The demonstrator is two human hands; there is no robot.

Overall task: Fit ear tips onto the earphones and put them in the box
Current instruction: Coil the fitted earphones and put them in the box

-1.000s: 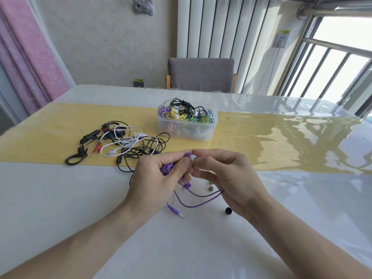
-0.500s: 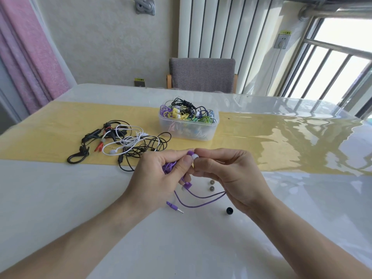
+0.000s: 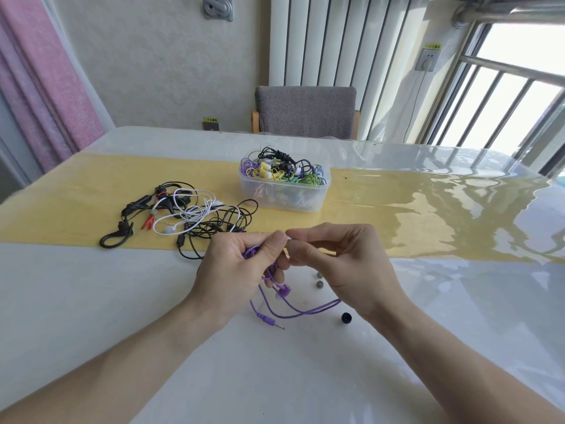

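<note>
- The left hand [image 3: 235, 270] pinches the purple earphones [image 3: 282, 290] by one bud; the cable dangles to the worktop [image 3: 91, 301]; light and limp, best held at the hard bud
- The right hand [image 3: 345, 264] pinches a white ear tip [image 3: 289, 238]; soft, tiny, likely slippery
- The box [image 3: 284, 186] sits at twelve o'clock

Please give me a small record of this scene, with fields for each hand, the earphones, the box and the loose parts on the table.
left hand: grips the bunched purple earphones
right hand: pinches a white ear tip against the earbud
purple cable: hangs to the table, plug lying on it
plastic box: open, full of coiled earphones
tangled earphones: left of the box
loose parts: two grey ear tips, one black ear tip
</note>
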